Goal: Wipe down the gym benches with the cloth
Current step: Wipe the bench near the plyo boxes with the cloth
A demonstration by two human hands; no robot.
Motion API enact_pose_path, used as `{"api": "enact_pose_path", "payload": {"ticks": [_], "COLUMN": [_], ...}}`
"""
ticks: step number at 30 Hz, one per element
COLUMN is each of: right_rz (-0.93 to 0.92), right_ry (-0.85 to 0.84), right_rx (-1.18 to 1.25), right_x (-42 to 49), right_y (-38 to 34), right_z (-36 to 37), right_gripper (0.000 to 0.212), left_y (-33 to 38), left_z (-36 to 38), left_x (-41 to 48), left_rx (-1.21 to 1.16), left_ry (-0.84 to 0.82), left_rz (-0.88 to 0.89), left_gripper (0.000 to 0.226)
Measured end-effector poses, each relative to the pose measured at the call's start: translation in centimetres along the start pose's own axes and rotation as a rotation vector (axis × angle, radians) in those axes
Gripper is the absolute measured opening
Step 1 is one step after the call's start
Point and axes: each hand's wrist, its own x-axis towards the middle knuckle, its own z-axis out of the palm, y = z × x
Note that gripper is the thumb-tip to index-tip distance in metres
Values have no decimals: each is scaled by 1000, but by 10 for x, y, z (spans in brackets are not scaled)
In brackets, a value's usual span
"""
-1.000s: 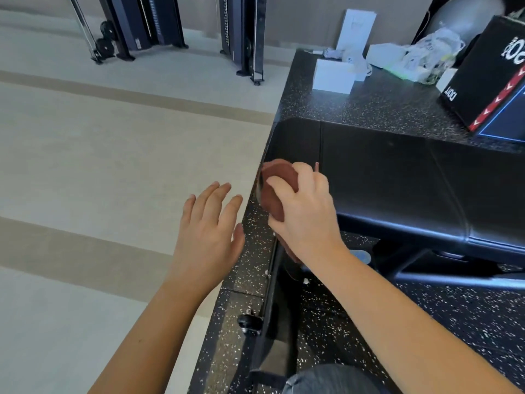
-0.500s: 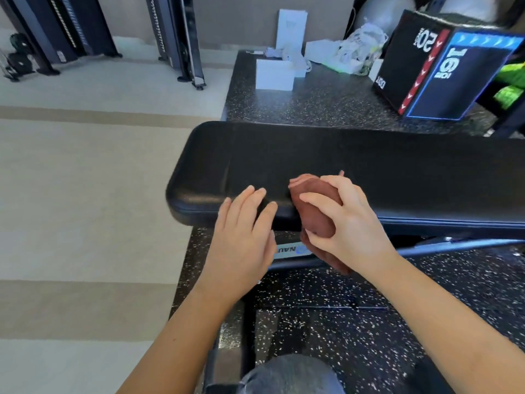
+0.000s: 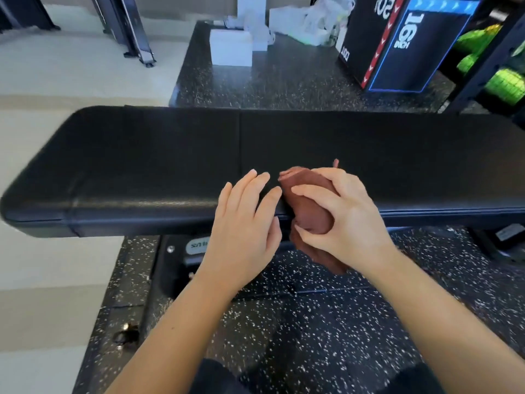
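The right grip [image 3: 343, 220] is curling its fingers and thumb round a bunched reddish-brown cloth [image 3: 309, 206]. It is holding the cloth as a wad against the near edge of the long black padded gym bench [image 3: 159, 155], about mid-length and just right of the pad's seam. A loose tail of the cloth is hanging below that edge. Bunching it this way is probably giving a firm pad to press with, where a flat sheet would be sliding under the palm.

The left grip [image 3: 244, 226] is lying open with its fingers straight and slightly spread. It is resting on the same near edge just beside the cloth and holding nothing. It may be steadying the body or getting ready to reshape the wad; I cannot tell which.

The bench is stretching across the view above black speckled rubber flooring [image 3: 312, 322], so both arms are reaching it from its long side. No damp streak is showing on the pad, so how much is wiped is unclear.
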Motion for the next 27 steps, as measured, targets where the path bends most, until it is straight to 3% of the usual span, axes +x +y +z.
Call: {"api": "enact_pose_path", "payload": {"ticks": [8,18,21,27], "right_rz": [36,412,556,624], "right_ry": [-216,-870,-864,-666], "right_rx": [-28,46,150,247], "right_x": [15,84,79,89], "right_y": [-2,-37,-58,-102], "right_z": [-10,-63,-95,-203], "right_gripper": [56,54,56,54], "left_y": [11,54,67,97], "left_z": [-45,-148,-186,-265], "left_x": [40,82,96,128], "left_rx": [37,43,38,9], "left_ry": [-208,-368,-389,-418], "left_rz": [-130,-305,-307,-261], "left_gripper": [41,38,41,39]}}
